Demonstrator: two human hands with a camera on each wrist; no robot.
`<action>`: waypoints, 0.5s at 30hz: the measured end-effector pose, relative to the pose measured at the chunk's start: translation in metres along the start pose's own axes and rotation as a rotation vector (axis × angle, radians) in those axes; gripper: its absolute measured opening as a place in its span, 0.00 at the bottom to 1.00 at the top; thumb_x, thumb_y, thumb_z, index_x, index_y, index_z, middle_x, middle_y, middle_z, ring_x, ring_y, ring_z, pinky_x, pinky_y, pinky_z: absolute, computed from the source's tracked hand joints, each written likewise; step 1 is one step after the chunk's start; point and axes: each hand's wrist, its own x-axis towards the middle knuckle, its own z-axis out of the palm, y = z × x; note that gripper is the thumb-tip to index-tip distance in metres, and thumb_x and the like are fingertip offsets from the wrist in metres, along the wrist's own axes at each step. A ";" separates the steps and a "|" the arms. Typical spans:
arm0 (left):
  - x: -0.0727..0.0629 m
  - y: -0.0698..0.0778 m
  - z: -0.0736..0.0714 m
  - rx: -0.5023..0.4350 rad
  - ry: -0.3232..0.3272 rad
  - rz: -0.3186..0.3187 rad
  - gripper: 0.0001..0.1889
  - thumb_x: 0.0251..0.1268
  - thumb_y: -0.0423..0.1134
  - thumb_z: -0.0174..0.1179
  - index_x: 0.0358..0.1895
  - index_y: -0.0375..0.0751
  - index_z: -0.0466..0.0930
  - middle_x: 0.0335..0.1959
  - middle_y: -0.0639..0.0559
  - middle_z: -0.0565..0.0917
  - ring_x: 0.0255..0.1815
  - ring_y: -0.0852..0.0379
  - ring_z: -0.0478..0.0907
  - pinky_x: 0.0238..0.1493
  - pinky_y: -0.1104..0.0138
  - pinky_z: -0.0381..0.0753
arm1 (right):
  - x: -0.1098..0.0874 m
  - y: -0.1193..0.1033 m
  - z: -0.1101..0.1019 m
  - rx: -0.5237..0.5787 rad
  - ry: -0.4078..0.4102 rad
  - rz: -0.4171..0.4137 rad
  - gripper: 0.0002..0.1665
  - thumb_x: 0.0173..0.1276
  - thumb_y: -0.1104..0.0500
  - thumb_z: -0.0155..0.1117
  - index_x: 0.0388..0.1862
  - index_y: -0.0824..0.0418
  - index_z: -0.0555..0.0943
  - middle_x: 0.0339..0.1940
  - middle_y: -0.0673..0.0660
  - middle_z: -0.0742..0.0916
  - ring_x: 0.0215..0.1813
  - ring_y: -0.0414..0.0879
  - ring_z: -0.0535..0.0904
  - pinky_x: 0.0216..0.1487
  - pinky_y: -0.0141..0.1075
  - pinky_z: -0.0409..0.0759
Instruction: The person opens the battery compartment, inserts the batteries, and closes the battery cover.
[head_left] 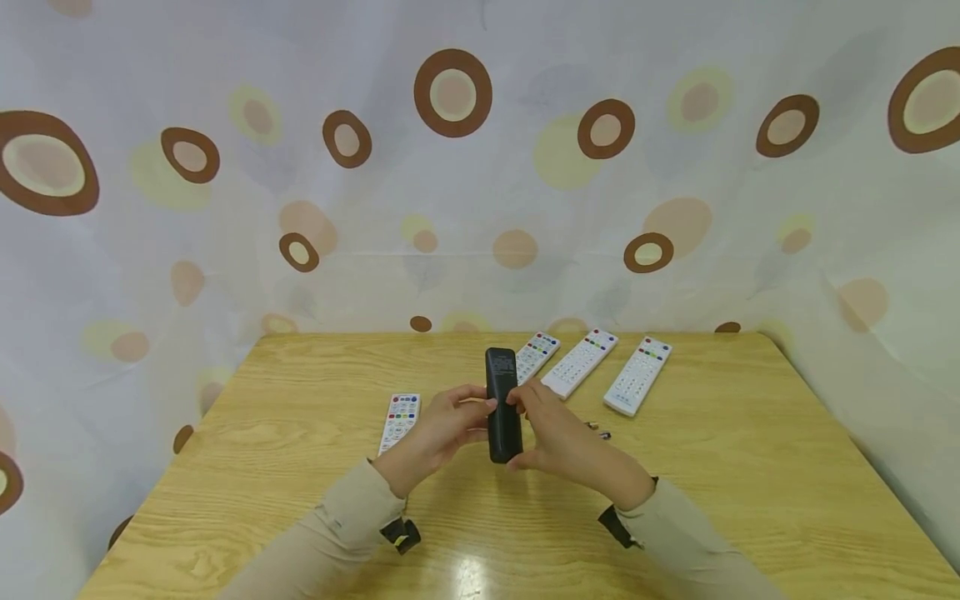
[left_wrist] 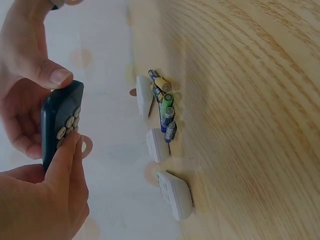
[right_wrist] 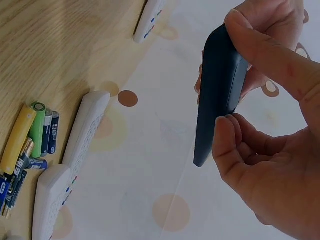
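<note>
A black remote control (head_left: pixel 503 408) is held upright above the table, its back with small printed text toward the head view. My left hand (head_left: pixel 447 423) grips it along the left side; in the left wrist view its fingers lie over the face with round light buttons (left_wrist: pixel 69 122). My right hand (head_left: pixel 558 433) holds the other side, with the thumb at the lower end and curled fingertips against the edge. Batteries (right_wrist: pixel 36 131) in yellow, green and dark blue lie in a small pile on the table, mostly hidden behind my right hand in the head view.
White remotes lie on the wooden table (head_left: pixel 750 467): one by my left wrist (head_left: pixel 400 417), others toward the back, including a middle one (head_left: pixel 581 364) and a right one (head_left: pixel 637 377). A patterned curtain (head_left: pixel 480 192) hangs behind the table's far edge.
</note>
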 end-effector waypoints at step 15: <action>0.000 0.000 0.001 -0.003 0.047 0.005 0.16 0.71 0.32 0.54 0.57 0.27 0.71 0.43 0.39 0.83 0.40 0.53 0.82 0.47 0.60 0.83 | 0.007 -0.005 0.011 0.155 0.131 0.142 0.33 0.50 0.61 0.79 0.49 0.67 0.68 0.37 0.57 0.74 0.28 0.42 0.68 0.26 0.31 0.71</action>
